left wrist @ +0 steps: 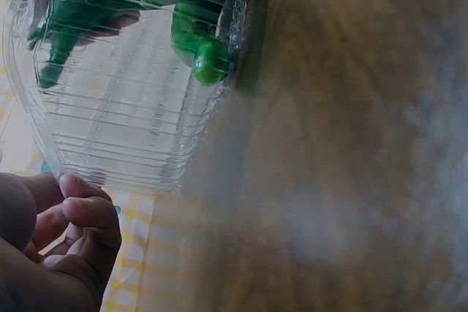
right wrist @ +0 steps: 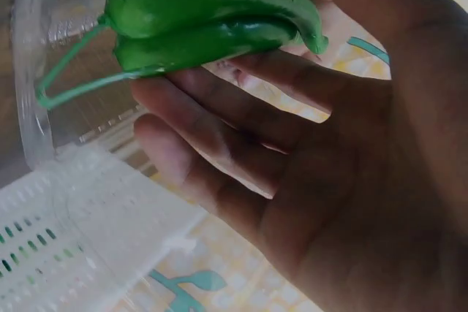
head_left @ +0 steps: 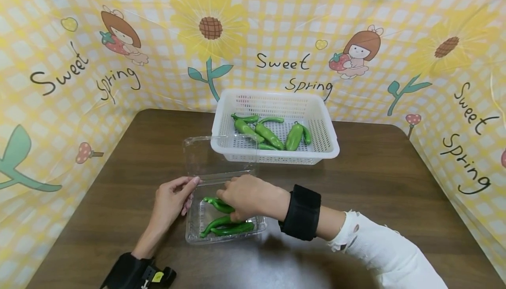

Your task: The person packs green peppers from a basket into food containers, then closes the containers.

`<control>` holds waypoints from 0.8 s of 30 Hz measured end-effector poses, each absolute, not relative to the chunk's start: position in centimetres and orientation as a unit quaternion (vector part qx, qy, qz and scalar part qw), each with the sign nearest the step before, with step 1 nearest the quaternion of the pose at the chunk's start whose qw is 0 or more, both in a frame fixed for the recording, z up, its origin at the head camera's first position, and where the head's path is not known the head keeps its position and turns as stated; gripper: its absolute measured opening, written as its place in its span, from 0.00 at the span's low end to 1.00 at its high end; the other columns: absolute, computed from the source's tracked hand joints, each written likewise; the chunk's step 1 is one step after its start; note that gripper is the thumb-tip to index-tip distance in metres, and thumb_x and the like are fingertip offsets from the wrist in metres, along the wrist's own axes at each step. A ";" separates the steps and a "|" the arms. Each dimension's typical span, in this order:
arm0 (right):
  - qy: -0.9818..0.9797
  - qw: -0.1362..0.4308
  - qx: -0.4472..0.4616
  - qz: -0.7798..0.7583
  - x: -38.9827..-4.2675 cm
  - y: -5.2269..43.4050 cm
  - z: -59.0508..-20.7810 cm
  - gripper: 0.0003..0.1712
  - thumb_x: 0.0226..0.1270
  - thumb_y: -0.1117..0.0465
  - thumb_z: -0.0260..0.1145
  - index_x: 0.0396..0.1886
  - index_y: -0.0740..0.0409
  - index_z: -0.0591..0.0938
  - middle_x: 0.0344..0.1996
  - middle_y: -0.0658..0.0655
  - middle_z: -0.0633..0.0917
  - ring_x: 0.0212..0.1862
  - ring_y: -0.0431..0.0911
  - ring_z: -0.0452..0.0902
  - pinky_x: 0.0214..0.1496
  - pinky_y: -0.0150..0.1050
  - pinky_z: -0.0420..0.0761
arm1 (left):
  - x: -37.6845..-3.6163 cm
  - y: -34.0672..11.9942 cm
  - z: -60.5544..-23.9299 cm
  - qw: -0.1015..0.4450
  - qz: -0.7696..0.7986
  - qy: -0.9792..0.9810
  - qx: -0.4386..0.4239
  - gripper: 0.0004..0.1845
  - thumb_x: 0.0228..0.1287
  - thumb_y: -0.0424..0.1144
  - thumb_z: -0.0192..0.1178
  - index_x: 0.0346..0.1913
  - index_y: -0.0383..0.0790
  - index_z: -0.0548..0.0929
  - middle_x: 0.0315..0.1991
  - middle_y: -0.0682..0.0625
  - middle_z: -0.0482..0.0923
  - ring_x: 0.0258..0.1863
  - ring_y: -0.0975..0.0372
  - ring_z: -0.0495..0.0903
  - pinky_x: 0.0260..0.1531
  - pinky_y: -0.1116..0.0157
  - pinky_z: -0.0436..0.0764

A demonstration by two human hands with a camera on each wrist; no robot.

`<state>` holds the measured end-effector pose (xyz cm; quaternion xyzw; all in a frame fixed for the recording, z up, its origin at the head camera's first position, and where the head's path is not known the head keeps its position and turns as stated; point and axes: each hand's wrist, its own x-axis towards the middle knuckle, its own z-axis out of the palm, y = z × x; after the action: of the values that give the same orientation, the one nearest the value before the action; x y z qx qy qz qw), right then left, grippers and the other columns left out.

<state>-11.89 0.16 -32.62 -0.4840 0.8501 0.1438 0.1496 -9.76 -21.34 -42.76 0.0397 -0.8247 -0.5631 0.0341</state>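
A clear plastic clamshell container (head_left: 193, 235) lies open on the brown table, its lid (head_left: 205, 157) leaning back against the basket. Two green peppers (head_left: 227, 227) lie in its tray. My right hand (head_left: 233, 204) reaches into the tray and pinches a green pepper (head_left: 218, 205) between thumb and fingers. The right wrist view shows this hand (right wrist: 219, 45) close up, with two peppers (right wrist: 197, 1) against its fingers. My left hand (head_left: 190, 194) grips the container's left rim, thumb on top. In the left wrist view its curled fingers (left wrist: 91, 213) sit at the container's (left wrist: 124, 133) edge.
A white perforated basket (head_left: 276, 158) stands behind the container with several green peppers (head_left: 269, 135) inside. Yellow checked sheets printed with sunflowers wall in the table on three sides. Bare brown tabletop (head_left: 395, 179) stretches to the right.
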 end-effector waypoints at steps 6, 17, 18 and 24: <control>0.848 0.132 -0.490 0.156 -11.8 -0.2 -33.6 0.31 0.65 0.42 0.68 0.63 0.49 0.76 0.50 0.49 0.83 0.54 0.42 0.80 0.53 0.36 0.81 | -9.8 -21.4 -42.7 0.035 -0.564 -0.824 0.040 0.20 0.68 0.55 0.61 0.42 0.41 0.88 0.18 0.46 0.75 0.09 0.57 0.73 0.09 0.63 0.75; 0.846 0.129 -0.491 0.164 -11.8 -0.9 -34.6 0.31 0.65 0.42 0.68 0.64 0.49 0.76 0.50 0.50 0.83 0.53 0.42 0.80 0.51 0.34 0.82 | -9.9 -21.4 -42.8 0.034 -0.563 -0.825 0.039 0.19 0.69 0.55 0.60 0.42 0.41 0.87 0.18 0.48 0.74 0.10 0.57 0.73 0.08 0.64 0.75; 0.846 0.129 -0.489 0.169 -11.8 -1.0 -34.8 0.32 0.65 0.42 0.68 0.64 0.49 0.76 0.51 0.50 0.83 0.54 0.42 0.80 0.52 0.34 0.82 | -9.9 -21.4 -42.9 0.034 -0.562 -0.825 0.039 0.19 0.69 0.55 0.60 0.42 0.41 0.87 0.18 0.48 0.75 0.10 0.57 0.73 0.09 0.64 0.75; 0.848 0.126 -0.475 0.198 -11.8 -1.5 -35.7 0.34 0.66 0.40 0.66 0.67 0.48 0.74 0.54 0.50 0.82 0.56 0.43 0.79 0.54 0.34 0.82 | -9.9 -21.4 -42.9 0.037 -0.562 -0.825 0.036 0.19 0.69 0.55 0.60 0.42 0.41 0.87 0.18 0.47 0.75 0.10 0.55 0.73 0.08 0.63 0.75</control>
<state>-11.81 -1.47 -35.66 -0.4751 0.8481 0.1977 0.1262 -9.86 -21.40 -42.89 0.0358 -0.8253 -0.5623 0.0371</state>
